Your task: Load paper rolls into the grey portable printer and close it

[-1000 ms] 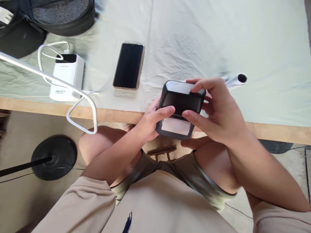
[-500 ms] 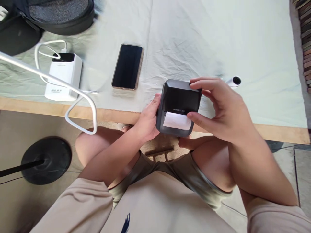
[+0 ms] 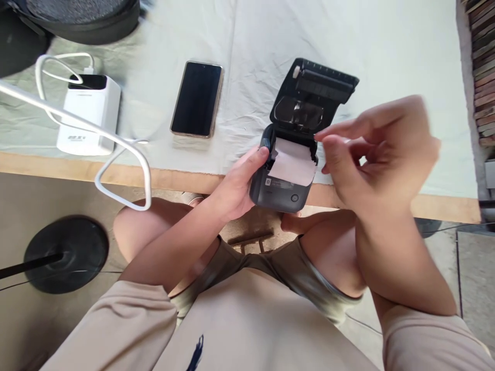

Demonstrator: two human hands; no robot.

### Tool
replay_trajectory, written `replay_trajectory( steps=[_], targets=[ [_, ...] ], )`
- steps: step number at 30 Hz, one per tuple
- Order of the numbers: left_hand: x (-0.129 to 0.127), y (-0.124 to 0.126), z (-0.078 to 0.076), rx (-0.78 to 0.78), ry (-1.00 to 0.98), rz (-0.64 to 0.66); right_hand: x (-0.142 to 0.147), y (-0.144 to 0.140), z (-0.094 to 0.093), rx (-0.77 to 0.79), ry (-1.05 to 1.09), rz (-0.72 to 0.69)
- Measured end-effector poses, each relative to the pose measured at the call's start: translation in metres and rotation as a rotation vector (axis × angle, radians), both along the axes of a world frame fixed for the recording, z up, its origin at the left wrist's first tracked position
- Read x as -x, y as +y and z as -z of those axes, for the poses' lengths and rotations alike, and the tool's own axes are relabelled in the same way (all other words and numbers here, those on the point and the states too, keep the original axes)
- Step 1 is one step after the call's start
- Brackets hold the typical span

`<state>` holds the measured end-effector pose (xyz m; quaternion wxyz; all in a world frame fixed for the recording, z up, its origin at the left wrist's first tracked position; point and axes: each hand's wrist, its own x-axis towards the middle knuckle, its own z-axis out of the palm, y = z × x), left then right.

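Head view showed the left hand (image 3: 235, 188) closed around the left side of a small black printer (image 3: 284, 180), held just over the counter's near edge (image 3: 174, 181). Its lid (image 3: 313, 95) stood tipped open away from the person, and white paper (image 3: 293, 162) lay across the opening. The right hand (image 3: 381, 154), blurred, hovered just right of the paper, fingers (image 3: 336, 135) loosely curled and grasping nothing. Farther in on the counter's cloth lay a dark phone (image 3: 197, 99), and towards the left edge a white power bank (image 3: 88, 116) with a white cable (image 3: 116, 154).
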<state>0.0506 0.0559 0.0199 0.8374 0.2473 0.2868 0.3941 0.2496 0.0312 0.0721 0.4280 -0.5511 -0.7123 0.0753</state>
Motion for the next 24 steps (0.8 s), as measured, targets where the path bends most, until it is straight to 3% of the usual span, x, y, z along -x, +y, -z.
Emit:
replay_trajectory(
  steps=[4,10,12,18,24],
  targets=[
    [0.001,-0.001,0.002,-0.04,-0.027,0.015,-0.008,0.006,-0.008,0.146,-0.344,-0.081],
    [0.005,-0.003,0.002,-0.086,0.029,0.066,-0.003,0.016,-0.015,0.415,-0.635,0.01],
    [0.005,-0.003,0.002,-0.084,0.03,0.057,-0.002,0.017,-0.013,0.447,-0.583,0.016],
    [0.002,-0.004,-0.001,0.0,-0.004,-0.022,0.004,0.011,-0.008,0.383,-0.24,-0.147],
    [0.002,-0.003,-0.006,0.125,-0.006,-0.116,-0.01,0.012,0.004,0.382,-0.077,-0.125]
  ],
)
